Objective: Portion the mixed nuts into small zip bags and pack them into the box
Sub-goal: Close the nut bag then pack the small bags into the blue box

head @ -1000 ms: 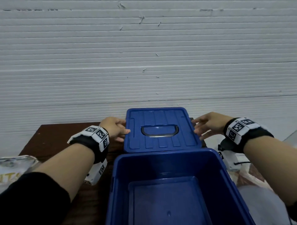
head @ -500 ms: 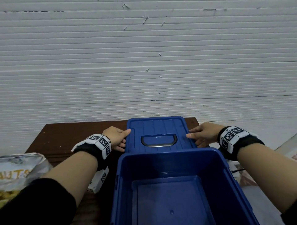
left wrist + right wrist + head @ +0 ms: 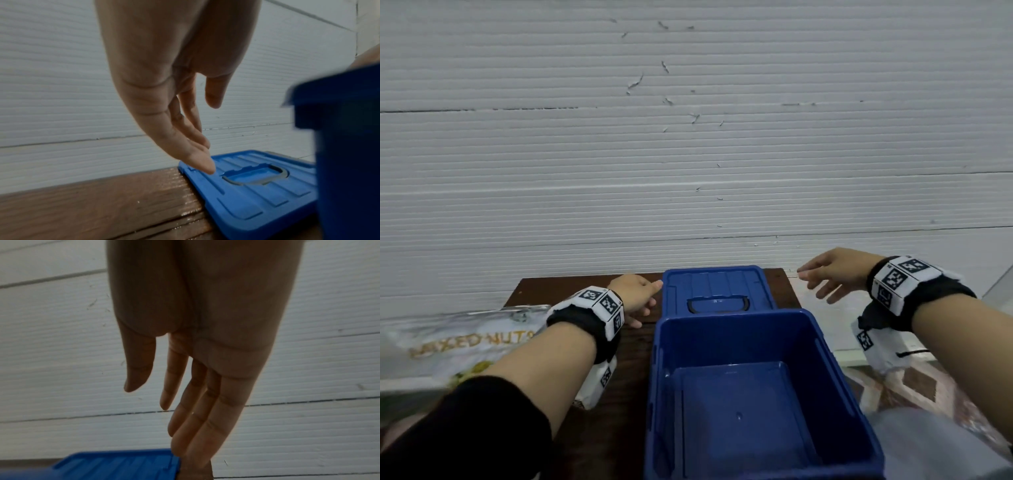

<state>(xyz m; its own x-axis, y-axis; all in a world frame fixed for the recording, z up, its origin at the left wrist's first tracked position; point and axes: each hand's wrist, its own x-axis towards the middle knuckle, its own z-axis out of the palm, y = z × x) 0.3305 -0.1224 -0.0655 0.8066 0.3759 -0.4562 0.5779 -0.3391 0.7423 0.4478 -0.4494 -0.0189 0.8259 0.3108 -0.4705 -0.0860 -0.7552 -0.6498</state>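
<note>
Hands loose beside lid, left perhaps touching; box uncovered.

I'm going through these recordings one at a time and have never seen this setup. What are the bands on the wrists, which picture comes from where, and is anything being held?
No machine here: a person works with bare hands. The checkered bands hold small cameras. The wide picture comes from a head camera; the two close-ups look along each hand. On the brown table stands an open blue box, nothing visible inside it. Its lid lies flat behind it. The mixed nuts bag lies at the left. The left hand has straight fingers at the lid's edge; the right hand hangs open, clear of the lid. Neither holds anything.
</note>
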